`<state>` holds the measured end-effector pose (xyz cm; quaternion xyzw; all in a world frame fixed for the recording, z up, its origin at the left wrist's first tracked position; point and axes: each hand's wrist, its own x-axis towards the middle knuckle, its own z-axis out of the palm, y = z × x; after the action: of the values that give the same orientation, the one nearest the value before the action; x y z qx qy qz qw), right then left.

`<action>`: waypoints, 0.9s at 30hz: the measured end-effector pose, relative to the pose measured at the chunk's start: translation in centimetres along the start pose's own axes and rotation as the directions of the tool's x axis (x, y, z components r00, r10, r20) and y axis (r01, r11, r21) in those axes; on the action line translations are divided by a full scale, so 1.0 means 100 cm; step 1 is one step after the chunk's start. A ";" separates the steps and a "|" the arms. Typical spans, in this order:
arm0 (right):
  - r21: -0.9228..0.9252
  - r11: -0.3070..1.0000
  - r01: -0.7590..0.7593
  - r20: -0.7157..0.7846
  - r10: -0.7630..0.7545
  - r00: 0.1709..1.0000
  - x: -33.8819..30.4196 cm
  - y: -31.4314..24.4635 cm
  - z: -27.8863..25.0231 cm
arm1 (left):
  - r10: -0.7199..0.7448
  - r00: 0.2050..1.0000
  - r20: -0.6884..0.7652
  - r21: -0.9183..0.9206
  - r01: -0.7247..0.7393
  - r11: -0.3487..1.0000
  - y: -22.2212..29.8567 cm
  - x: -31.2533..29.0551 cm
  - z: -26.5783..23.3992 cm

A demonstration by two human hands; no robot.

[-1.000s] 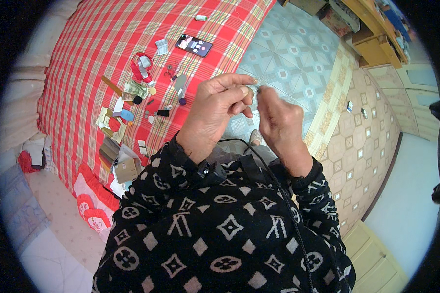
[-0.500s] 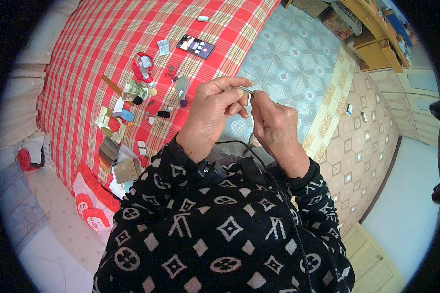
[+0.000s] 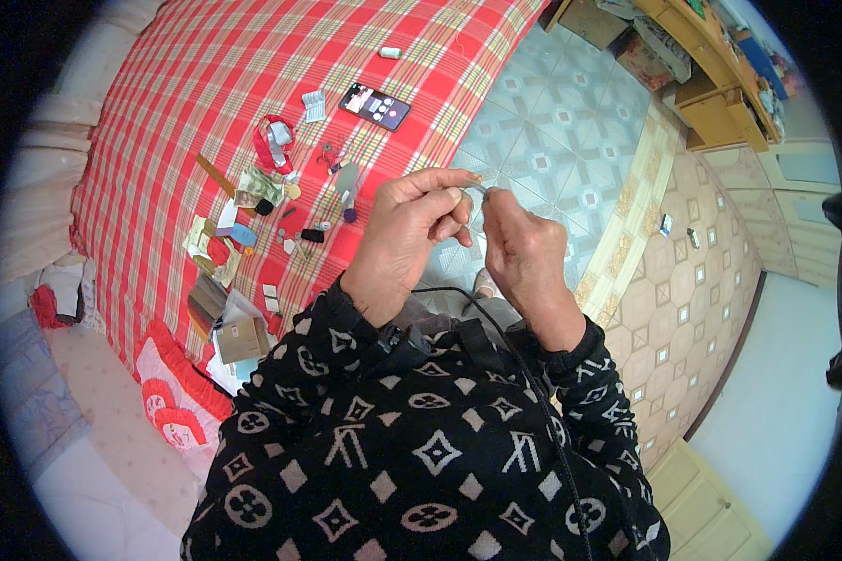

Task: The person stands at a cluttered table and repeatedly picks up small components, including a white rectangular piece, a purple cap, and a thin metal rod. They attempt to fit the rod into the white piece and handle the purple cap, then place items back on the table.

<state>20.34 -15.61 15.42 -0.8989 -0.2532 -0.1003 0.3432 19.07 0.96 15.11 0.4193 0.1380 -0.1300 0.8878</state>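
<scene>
A view from above looks down on a person's two hands raised in front of a bed spread with a red checked blanket [image 3: 187, 103]. At the far left, on the blanket's lower corner, lies a loose heap of cards and paper scraps [image 3: 217, 245], too jumbled to count, with one small cardboard box [image 3: 241, 338] below it near the bed's edge. Further right on the blanket sit one red ring-shaped band [image 3: 273, 145], one small white packet [image 3: 314, 105], one dark phone [image 3: 374, 105] with its screen lit, and, higher up, one small white cylinder [image 3: 390, 53]. Toward the centre, the left hand [image 3: 404, 238] is held up with its fingers [image 3: 449, 198] curled in and pressed together, thumb against forefinger, pinching a thin, pale, needle-like object [image 3: 478, 186]; it is too small to tell exactly what it is. Just beside it, the right hand [image 3: 524, 252] has its fingers [image 3: 492, 200] also closed, their tips meeting the same thin object from the other side, so both hands touch at that point. The thin object sits between the two sets of fingertips, above the bed's edge and the pale blue patterned floor tiles [image 3: 552, 122]. Both forearms wear black sleeves [image 3: 421, 449] with a white geometric pattern. At the right, a band of beige patterned tiles [image 3: 683, 290] runs along the floor, and two small objects [image 3: 666, 224] lie on it, well apart from the hands.
</scene>
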 end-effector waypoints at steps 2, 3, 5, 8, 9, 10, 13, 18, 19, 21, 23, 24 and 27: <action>-0.014 0.999 -0.044 -0.017 0.044 0.999 0.000 0.000 0.001 | 0.005 1.000 -0.012 -0.006 -0.006 1.000 -0.001 0.000 0.000; -0.008 1.000 -0.022 -0.007 0.022 1.000 0.000 0.000 0.001 | 0.006 1.000 -0.019 -0.003 -0.006 1.000 -0.001 0.000 0.000; 0.009 1.000 0.024 0.010 -0.024 1.000 0.000 -0.001 0.002 | 0.008 1.000 -0.029 -0.001 -0.008 1.000 -0.001 0.000 0.002; -0.031 0.998 -0.046 -0.036 0.045 0.998 0.000 -0.001 0.003 | 0.012 0.999 -0.042 -0.005 -0.012 1.000 0.000 0.001 0.004; -0.012 1.000 -0.026 -0.033 0.026 0.999 0.001 -0.001 0.003 | 0.010 0.999 -0.046 -0.007 -0.011 1.000 0.001 0.001 0.004; 0.004 1.000 -0.014 -0.035 0.014 0.999 0.001 -0.002 0.004 | 0.008 0.999 -0.051 -0.009 -0.008 1.000 0.001 0.001 0.004; -0.005 1.000 -0.001 -0.023 0.001 1.000 0.001 -0.001 0.005 | 0.002 0.998 -0.058 -0.005 -0.002 1.000 0.003 0.000 0.005; -0.030 0.999 0.011 -0.024 -0.012 1.000 0.001 0.000 0.008 | 0.007 0.998 -0.064 -0.015 -0.008 1.000 0.002 -0.001 0.004; -0.027 1.000 0.016 -0.021 -0.016 1.000 0.000 0.000 0.008 | 0.012 0.998 -0.057 -0.022 -0.013 1.000 0.001 -0.001 0.004; -0.020 1.000 0.023 -0.008 -0.023 1.000 0.000 0.000 0.010 | -0.008 0.998 -0.065 -0.004 0.008 1.000 0.002 -0.001 0.003; -0.040 0.999 -0.009 -0.019 0.008 1.000 0.000 0.000 0.010 | -0.010 0.998 -0.061 0.004 0.010 1.000 0.002 -0.001 0.003; -0.043 0.999 0.003 -0.016 -0.003 1.000 -0.001 0.000 0.010 | -0.005 0.998 -0.063 0.005 0.006 1.000 0.001 -0.001 0.002; -0.023 0.999 0.040 -0.007 -0.040 0.999 -0.001 -0.001 0.010 | -0.015 0.998 -0.066 0.024 0.017 1.000 0.002 -0.003 0.001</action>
<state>20.26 -14.90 14.69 -0.8971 -0.2688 -0.1134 0.3317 18.91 1.03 15.36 0.4333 0.1687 -0.1249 0.8765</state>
